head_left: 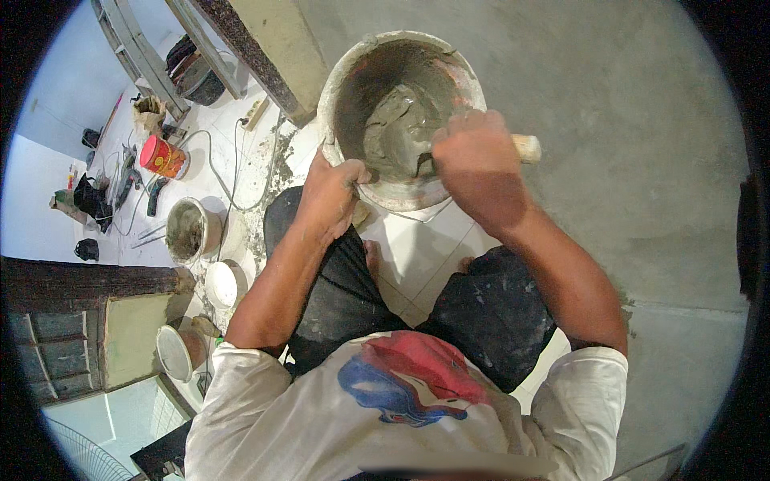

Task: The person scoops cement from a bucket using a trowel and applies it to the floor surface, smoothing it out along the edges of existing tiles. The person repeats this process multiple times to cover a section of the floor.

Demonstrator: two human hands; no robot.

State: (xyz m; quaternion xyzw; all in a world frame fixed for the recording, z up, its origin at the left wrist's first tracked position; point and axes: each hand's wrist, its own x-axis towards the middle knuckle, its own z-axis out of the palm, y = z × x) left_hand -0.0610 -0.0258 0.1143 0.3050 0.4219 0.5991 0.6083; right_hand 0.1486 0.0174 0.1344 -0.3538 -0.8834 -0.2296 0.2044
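Note:
In front of me is a cement-crusted bucket [349, 76] holding wet grey mortar [393, 116]. My left hand [337, 188] is closed on the bucket's near left rim, thumb over the edge. My right hand [477, 164] is wrapped round a pale trowel handle [525, 148] at the bucket's right side; the tool's working end is mostly hidden by my hand and the mortar. My bare toes show on the tiled floor below the bucket.
Left are a mortar-filled tub [168, 240], white containers [226, 284], a red-yellow pail [164, 156], cables, a power strip [255, 114], a ladder [144, 64] and a dark basin [200, 84]. A door frame [257, 44] stands ahead left. A grey plastered surface [618, 160] spans the right.

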